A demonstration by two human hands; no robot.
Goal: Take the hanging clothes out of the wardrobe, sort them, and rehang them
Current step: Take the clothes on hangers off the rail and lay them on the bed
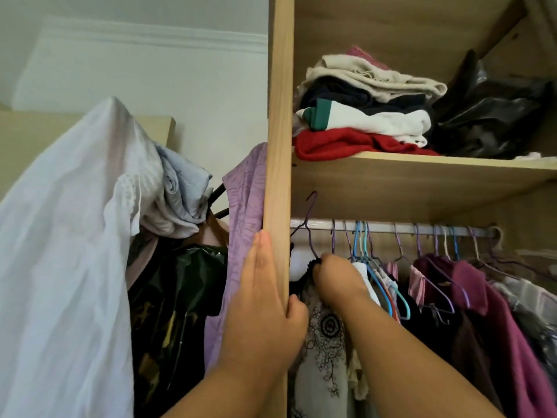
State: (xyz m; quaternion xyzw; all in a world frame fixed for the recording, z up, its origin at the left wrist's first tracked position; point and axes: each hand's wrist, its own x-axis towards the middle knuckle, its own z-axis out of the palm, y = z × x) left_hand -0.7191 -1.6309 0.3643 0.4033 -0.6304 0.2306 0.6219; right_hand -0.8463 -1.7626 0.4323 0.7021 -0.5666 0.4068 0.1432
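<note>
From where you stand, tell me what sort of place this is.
Most likely a bedroom in a home, at an open wooden wardrobe: a rail crowded with hanging clothes on wire hangers, folded clothes stacked on the shelf above, and a plain white wall beside it.

cream floral garment (324, 339) | on purple hanger (309, 214), hook raised above wardrobe rail (391, 228) | maroon clothes (488, 294) hanging right

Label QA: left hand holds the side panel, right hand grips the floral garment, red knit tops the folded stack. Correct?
One error: the head view shows the red knit at the bottom of the folded stack, not on top. Left hand holding the side panel and right hand gripping the floral garment stand.
</note>
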